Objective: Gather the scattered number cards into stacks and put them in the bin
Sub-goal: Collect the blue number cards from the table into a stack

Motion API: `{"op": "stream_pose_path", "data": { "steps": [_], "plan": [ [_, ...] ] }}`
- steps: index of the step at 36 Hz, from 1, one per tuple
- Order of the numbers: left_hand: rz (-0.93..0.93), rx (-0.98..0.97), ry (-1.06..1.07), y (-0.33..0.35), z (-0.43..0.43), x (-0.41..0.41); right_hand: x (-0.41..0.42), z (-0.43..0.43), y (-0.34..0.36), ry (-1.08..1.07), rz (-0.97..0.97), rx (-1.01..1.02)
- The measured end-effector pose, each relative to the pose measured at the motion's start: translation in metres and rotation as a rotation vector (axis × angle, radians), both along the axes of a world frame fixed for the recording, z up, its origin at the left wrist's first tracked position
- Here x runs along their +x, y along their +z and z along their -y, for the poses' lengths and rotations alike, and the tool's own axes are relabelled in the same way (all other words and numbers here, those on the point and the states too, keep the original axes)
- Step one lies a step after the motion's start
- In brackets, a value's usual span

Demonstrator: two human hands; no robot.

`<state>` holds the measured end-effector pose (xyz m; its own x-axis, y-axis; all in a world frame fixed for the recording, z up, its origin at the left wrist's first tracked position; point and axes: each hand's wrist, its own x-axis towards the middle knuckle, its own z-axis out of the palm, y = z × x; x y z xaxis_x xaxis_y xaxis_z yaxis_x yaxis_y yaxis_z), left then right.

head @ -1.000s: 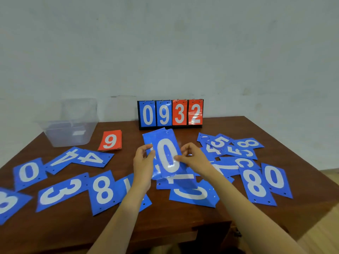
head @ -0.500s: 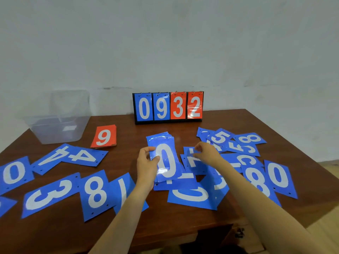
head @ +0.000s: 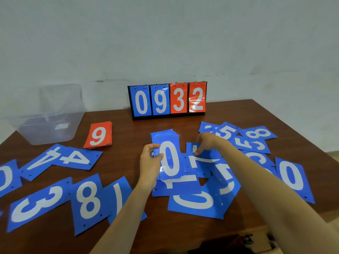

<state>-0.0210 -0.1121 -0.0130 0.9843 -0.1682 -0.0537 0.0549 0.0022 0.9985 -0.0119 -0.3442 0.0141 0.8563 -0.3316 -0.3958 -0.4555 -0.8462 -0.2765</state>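
My left hand (head: 150, 163) grips a stack of blue number cards (head: 169, 156) with a 0 on top, held just above the middle of the table. My right hand (head: 208, 143) reaches to the right of the stack and its fingertips pinch the top edge of a blue 7 card (head: 200, 162) lying on the table. More blue cards lie scattered: a 4 (head: 73, 158), a 3 (head: 38, 204), an 8 (head: 88, 200) on the left, a 5 (head: 226, 132) and a 0 (head: 291, 177) on the right. The clear plastic bin (head: 49, 118) stands at the far left.
A red stack topped with a 9 (head: 98, 135) lies near the bin. A black flip scoreboard (head: 167, 100) reading 0932 stands at the back against the wall. The brown table's (head: 256, 114) front edge and right edge are close to the outer cards.
My right hand let go of the stack and moved right to the 7 card. My left hand kept the stack, which sank slightly lower.
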Motion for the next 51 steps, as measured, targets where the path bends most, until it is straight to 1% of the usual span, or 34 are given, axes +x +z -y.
{"op": "stream_pose_path", "data": {
  "steps": [3, 5, 7, 10, 15, 20, 25, 30, 32, 39, 41, 46, 51],
  "plan": [
    [-0.004, 0.008, 0.004, 0.001, -0.001, 0.000, -0.001, 0.000, -0.003, -0.019, 0.065, 0.024],
    [-0.008, 0.004, 0.006, 0.001, -0.001, 0.000, -0.004, -0.001, -0.005, -0.040, 0.155, 0.043],
    [0.007, 0.005, 0.005, 0.001, -0.002, -0.001, -0.008, 0.000, -0.005, -0.087, 0.306, 0.077],
    [0.026, 0.001, 0.008, 0.002, -0.004, -0.003, -0.014, -0.002, 0.005, -0.189, 0.566, 0.183],
    [0.014, 0.002, 0.018, 0.006, -0.012, -0.008, -0.029, -0.007, 0.036, -0.219, 0.842, 0.292],
    [0.014, 0.003, 0.043, 0.020, -0.020, -0.017, -0.047, -0.015, 0.057, -0.236, 1.032, 0.365],
    [0.012, -0.036, 0.043, 0.030, -0.027, -0.025, -0.064, -0.029, 0.075, -0.349, 1.176, 0.504],
    [0.034, -0.041, 0.085, 0.033, -0.036, -0.032, -0.072, -0.049, 0.082, -0.454, 1.140, 0.784],
    [0.030, -0.067, 0.096, 0.035, -0.038, -0.035, -0.077, -0.062, 0.083, -0.454, 1.120, 0.833],
    [0.044, -0.204, 0.069, 0.043, -0.037, -0.045, -0.089, -0.108, 0.067, -0.263, 0.962, 0.682],
    [0.044, -0.244, 0.068, 0.045, -0.037, -0.046, -0.090, -0.116, 0.063, -0.202, 0.902, 0.602],
    [0.039, -0.271, 0.131, 0.046, -0.045, -0.045, -0.090, -0.128, 0.049, -0.070, 0.804, 0.422],
    [0.024, -0.285, 0.176, 0.044, -0.052, -0.041, -0.095, -0.132, 0.045, 0.094, 0.673, 0.379]
  ]
}}
